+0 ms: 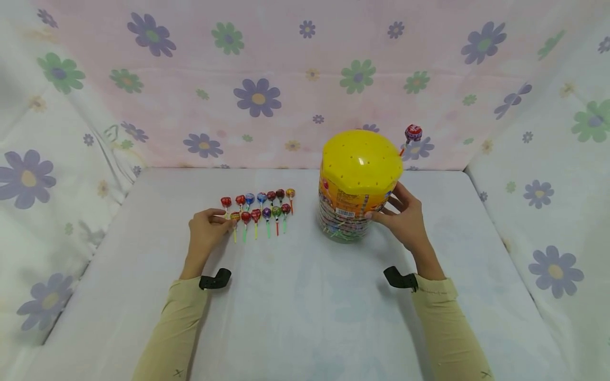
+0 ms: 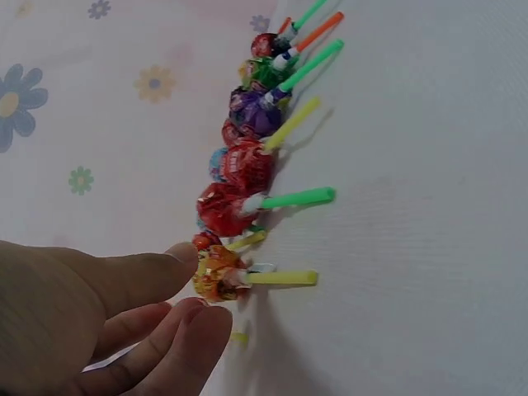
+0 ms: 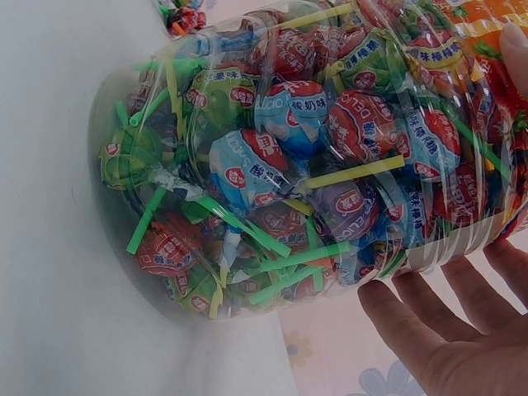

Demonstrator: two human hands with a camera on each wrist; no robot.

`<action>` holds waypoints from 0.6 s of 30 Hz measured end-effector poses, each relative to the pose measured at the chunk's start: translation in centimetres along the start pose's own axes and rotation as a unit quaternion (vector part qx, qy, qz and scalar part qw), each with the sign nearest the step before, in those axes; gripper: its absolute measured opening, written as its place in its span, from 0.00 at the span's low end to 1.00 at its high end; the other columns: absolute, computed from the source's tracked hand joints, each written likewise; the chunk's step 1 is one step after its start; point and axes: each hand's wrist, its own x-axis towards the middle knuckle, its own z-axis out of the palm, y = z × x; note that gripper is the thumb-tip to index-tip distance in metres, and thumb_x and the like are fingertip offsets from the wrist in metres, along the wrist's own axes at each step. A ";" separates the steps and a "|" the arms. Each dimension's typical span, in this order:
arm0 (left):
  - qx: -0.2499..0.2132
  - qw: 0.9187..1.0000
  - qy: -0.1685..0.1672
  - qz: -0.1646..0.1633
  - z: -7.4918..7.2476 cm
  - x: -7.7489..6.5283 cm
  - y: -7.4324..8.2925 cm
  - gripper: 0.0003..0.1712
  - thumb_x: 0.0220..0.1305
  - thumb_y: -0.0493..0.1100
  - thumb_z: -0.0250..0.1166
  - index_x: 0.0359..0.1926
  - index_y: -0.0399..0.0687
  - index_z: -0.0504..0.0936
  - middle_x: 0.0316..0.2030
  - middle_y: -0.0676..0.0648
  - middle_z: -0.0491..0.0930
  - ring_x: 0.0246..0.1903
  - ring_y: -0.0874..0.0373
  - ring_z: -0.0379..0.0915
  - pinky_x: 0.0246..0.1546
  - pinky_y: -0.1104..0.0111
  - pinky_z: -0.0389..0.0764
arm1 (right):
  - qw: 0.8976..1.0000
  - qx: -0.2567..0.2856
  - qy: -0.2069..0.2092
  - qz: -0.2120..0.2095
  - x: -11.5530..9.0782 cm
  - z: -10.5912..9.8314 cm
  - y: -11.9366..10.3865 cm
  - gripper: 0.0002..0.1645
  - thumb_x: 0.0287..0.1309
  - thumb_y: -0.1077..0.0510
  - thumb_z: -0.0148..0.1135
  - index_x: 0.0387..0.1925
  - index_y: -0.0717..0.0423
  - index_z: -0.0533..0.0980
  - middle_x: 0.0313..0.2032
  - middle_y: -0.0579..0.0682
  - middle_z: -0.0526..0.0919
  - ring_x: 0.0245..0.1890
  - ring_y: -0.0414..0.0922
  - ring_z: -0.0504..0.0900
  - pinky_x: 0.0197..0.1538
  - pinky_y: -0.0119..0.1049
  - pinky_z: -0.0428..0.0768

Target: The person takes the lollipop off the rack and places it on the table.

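Observation:
A clear plastic jar (image 1: 345, 230) with a yellow lid (image 1: 360, 161) stands upright on the table, full of wrapped lollipops (image 3: 256, 169). My right hand (image 1: 406, 218) grips its right side, thumb on the front of the label and fingers round the back. One red-and-purple lollipop (image 1: 413, 133) sticks up by the lid's right edge. To the left, several lollipops lie in two rows, sticks toward me. My left hand (image 1: 209, 227) is at the left end of the front row, thumb and fingers slightly apart, fingertips right at an orange-yellow lollipop (image 2: 219, 274).
White cloth covers the table (image 1: 286, 307). Behind it and at both sides hang flowered cloth walls (image 1: 276, 69). Each wrist wears a black camera mount (image 1: 215, 279). Bare table lies between the lollipop rows and the jar.

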 end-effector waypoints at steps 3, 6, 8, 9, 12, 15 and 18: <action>-0.006 1.000 -0.008 0.016 -0.4 -0.1 0.8 0.21 0.65 0.35 0.69 0.55 0.25 0.80 0.40 0.28 0.85 0.32 0.45 0.88 0.26 0.80 0.82 | 1.000 0.002 -0.002 -0.002 -0.1 0.0 0.0 0.50 0.54 0.60 0.77 0.76 0.41 0.64 0.71 0.51 0.71 0.69 0.57 0.71 0.65 0.51 0.77; -0.007 0.999 0.000 0.048 -0.7 0.0 2.1 0.19 0.66 0.36 0.68 0.55 0.28 0.81 0.42 0.30 0.85 0.39 0.41 0.87 0.30 0.84 0.79 | 1.000 0.002 -0.004 -0.003 -0.1 0.0 0.1 0.50 0.55 0.59 0.77 0.76 0.41 0.64 0.71 0.52 0.71 0.69 0.57 0.71 0.65 0.51 0.77; -0.020 0.997 0.010 0.080 -0.7 0.0 3.5 0.18 0.67 0.36 0.68 0.55 0.31 0.82 0.42 0.32 0.86 0.39 0.45 0.85 0.33 0.86 0.78 | 1.000 0.001 -0.002 -0.002 -0.1 -0.1 0.1 0.50 0.54 0.59 0.78 0.76 0.41 0.64 0.71 0.51 0.71 0.69 0.57 0.71 0.65 0.51 0.77; -0.036 0.994 0.014 0.099 -0.7 -0.1 4.3 0.17 0.67 0.36 0.68 0.55 0.31 0.82 0.42 0.32 0.86 0.38 0.49 0.85 0.34 0.86 0.78 | 1.000 0.001 -0.002 -0.001 -0.1 -0.1 0.1 0.50 0.54 0.59 0.78 0.76 0.40 0.64 0.71 0.51 0.71 0.69 0.57 0.71 0.65 0.51 0.77; -0.101 0.983 0.020 0.152 -0.3 -0.4 7.3 0.16 0.67 0.35 0.68 0.54 0.33 0.83 0.42 0.32 0.86 0.36 0.61 0.83 0.37 0.83 0.80 | 1.000 0.002 0.000 0.000 0.0 -0.1 0.1 0.51 0.54 0.60 0.78 0.76 0.41 0.64 0.71 0.51 0.71 0.69 0.56 0.71 0.65 0.51 0.77; -0.177 0.965 0.010 0.191 0.4 -0.8 10.9 0.15 0.67 0.34 0.67 0.54 0.32 0.83 0.41 0.32 0.84 0.34 0.69 0.82 0.38 0.80 0.83 | 1.000 0.004 -0.001 0.002 0.0 0.0 0.1 0.50 0.54 0.60 0.78 0.75 0.41 0.64 0.71 0.50 0.71 0.69 0.56 0.72 0.65 0.50 0.77; -0.240 0.945 -0.009 0.223 1.4 -1.3 14.7 0.15 0.67 0.31 0.67 0.53 0.31 0.83 0.41 0.32 0.84 0.35 0.69 0.83 0.39 0.76 0.86 | 1.000 0.005 -0.002 -0.003 0.0 0.1 0.0 0.50 0.54 0.60 0.77 0.76 0.42 0.64 0.71 0.51 0.71 0.69 0.56 0.72 0.65 0.51 0.76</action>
